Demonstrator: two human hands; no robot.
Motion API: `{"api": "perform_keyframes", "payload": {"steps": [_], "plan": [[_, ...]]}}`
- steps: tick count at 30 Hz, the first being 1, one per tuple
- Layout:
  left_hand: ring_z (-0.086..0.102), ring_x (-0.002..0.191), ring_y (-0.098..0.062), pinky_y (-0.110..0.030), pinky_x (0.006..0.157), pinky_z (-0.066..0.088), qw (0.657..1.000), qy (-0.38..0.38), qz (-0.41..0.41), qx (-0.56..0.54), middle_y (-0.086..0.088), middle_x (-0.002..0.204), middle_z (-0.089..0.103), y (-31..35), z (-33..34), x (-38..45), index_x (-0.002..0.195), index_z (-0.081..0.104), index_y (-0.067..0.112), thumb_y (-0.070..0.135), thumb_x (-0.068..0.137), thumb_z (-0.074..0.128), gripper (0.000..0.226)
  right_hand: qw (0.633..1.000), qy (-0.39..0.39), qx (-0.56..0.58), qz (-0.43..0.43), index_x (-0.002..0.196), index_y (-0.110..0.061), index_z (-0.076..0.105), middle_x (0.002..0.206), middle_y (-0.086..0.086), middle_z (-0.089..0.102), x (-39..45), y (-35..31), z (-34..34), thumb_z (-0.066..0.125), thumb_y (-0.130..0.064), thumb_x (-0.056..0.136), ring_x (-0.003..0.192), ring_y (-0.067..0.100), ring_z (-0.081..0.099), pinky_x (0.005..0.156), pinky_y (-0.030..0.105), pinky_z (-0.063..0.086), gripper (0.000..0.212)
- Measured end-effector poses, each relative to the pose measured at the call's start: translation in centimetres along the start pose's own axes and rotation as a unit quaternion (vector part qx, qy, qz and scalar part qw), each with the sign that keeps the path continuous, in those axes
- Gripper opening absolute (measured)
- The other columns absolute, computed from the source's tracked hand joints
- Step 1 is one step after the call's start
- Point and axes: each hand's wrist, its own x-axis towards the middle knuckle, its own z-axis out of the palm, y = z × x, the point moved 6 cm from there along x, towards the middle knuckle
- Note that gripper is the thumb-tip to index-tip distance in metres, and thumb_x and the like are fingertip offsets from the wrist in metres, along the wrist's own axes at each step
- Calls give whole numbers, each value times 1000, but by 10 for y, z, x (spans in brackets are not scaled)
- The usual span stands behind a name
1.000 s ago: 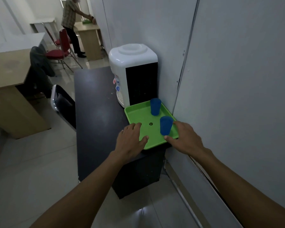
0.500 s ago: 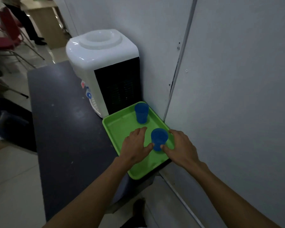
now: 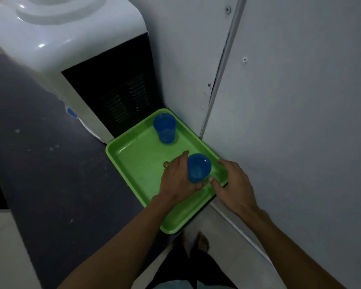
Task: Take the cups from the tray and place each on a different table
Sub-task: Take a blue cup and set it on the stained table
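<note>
Both hands have moved in from the tray's point(image 3: 133, 161) rim: the left hand point(image 3: 178, 180) now wraps the near cup point(image 3: 198, 168), still on the tray; the right hand point(image 3: 233, 184) hovers apart beside it. The far cup point(image 3: 165, 128) stands untouched.

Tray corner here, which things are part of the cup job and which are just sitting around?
Part of the job:
near cup, with left hand wrapped around it
far cup
tray
right hand, open beside the near cup

Just sitting around:
water dispenser
dark table
small round object on the tray
wall
</note>
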Motion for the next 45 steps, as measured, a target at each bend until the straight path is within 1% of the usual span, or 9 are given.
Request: {"api": "perform_keyframes", "payload": {"steps": [15, 22, 26, 33, 35, 37, 39, 42, 45], "plan": [[60, 95, -21, -38, 78, 52, 998, 50, 38, -31, -1, 106, 63, -1, -2, 15, 114, 54, 13, 37, 52, 85, 74, 999, 4, 14, 31, 133, -15, 52, 131, 4, 56, 5, 13, -3, 67, -27, 88, 119, 23, 53, 94, 45, 49, 49], [59, 98, -22, -28, 75, 44, 997, 54, 36, -43, -5, 112, 61, 2, 0, 19, 115, 54, 11, 47, 49, 89, 83, 999, 12, 5, 50, 134, -20, 50, 131, 1, 55, 0, 19, -8, 65, -32, 89, 121, 20, 51, 97, 41, 46, 49], [56, 112, -27, -28, 84, 43, 996, 57, 47, -50, -11, 124, 59, 1, -1, 21, 119, 56, 6, 41, 50, 91, 85, 998, 21, -1, 64, 132, -22, 52, 130, 0, 55, -3, 20, -13, 65, -35, 89, 120, 19, 51, 95, 38, 46, 47], [53, 120, -29, -39, 94, 47, 991, 65, 104, -43, -11, 137, 51, 10, -15, 11, 114, 62, 6, 38, 46, 91, 80, 993, 52, 43, 100, 128, -22, 57, 124, -1, 60, -8, 20, -25, 66, -40, 88, 114, 15, 55, 92, 31, 46, 45], [51, 122, -30, -46, 95, 48, 987, 73, 135, -37, -12, 138, 51, 17, -24, 7, 111, 64, 6, 39, 43, 91, 79, 984, 59, 104, 132, 122, -21, 62, 114, -1, 65, -9, 20, -30, 69, -40, 86, 104, 10, 59, 85, 21, 47, 41], [48, 127, -33, -51, 99, 44, 982, 80, 168, -37, -15, 138, 50, 27, -33, 4, 107, 67, 6, 40, 41, 90, 77, 966, 52, 183, 177, 110, -21, 68, 101, -3, 69, -10, 19, -32, 71, -43, 83, 93, 10, 63, 76, 16, 46, 35], [41, 133, -36, -56, 105, 37, 975, 89, 201, -39, -16, 139, 49, 38, -41, 0, 103, 68, 7, 44, 42, 87, 75, 941, 20, 260, 216, 98, -23, 72, 96, -4, 71, -10, 16, -31, 71, -53, 78, 94, 14, 65, 81, 25, 49, 37], [28, 143, -32, -56, 115, 17, 962, 113, 248, -24, -10, 144, 46, 56, -53, -6, 101, 68, 13, 53, 43, 83, 72, 902, -62, 335, 267, 101, -29, 72, 104, 0, 71, -16, 6, -25, 68, -73, 64, 100, 18, 65, 88, 39, 48, 57], [19, 147, -27, -55, 118, 6, 947, 130, 293, -3, -6, 147, 43, 76, -65, -12, 99, 68, 17, 57, 42, 83, 72, 885, -111, 367, 264, 100, -37, 74, 101, -5, 74, -18, -3, -23, 58, -82, 61, 98, 17, 67, 86, 37, 47, 61]]}}
